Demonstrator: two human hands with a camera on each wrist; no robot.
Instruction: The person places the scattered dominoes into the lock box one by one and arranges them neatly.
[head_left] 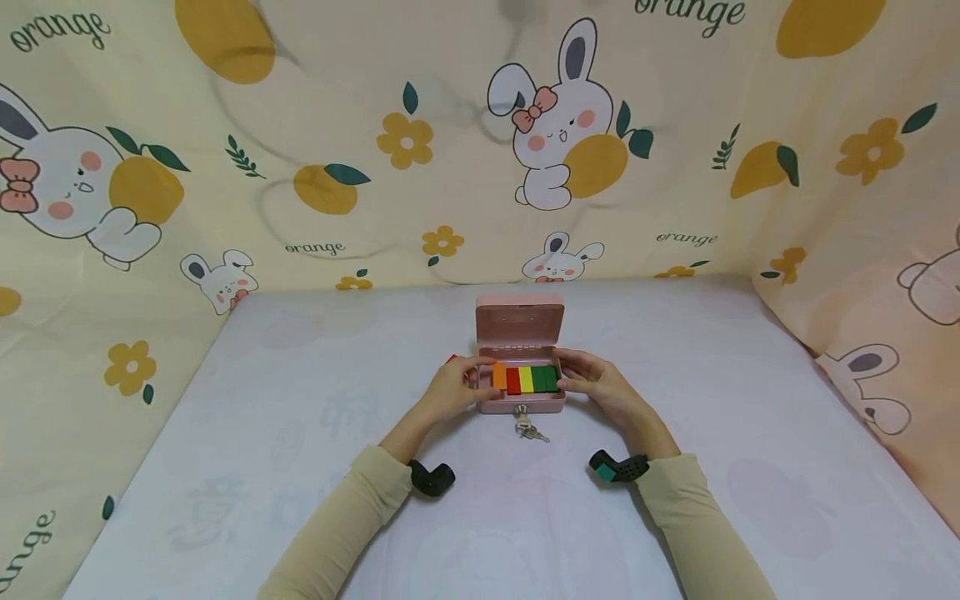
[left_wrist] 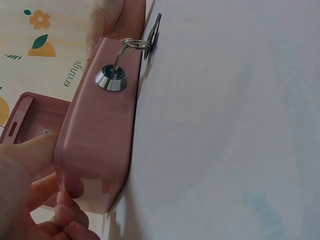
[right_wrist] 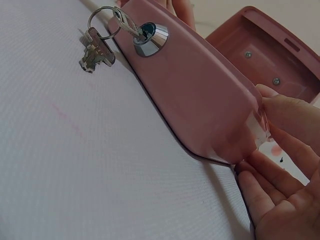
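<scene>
An open pink metal box (head_left: 521, 407) stands on the table with its lid (head_left: 520, 325) raised. Inside lies a row of blocks: orange (head_left: 499, 377), red (head_left: 513, 382), yellow (head_left: 527, 380) and dark green (head_left: 544, 379). My left hand (head_left: 450, 390) reaches over the left rim, with thumb and forefinger at the two ends of the orange block. My right hand (head_left: 606, 390) grips the right side of the box, its thumb over the rim beside the green end of the row. The wrist views hide the blocks behind the box's front wall.
Keys (head_left: 531, 429) on a ring hang from the lock (left_wrist: 111, 77) at the front of the box and lie on the white table (head_left: 517, 517). Part of something red (head_left: 452, 358) shows behind the left hand. A patterned cloth (head_left: 450, 167) rises behind the table.
</scene>
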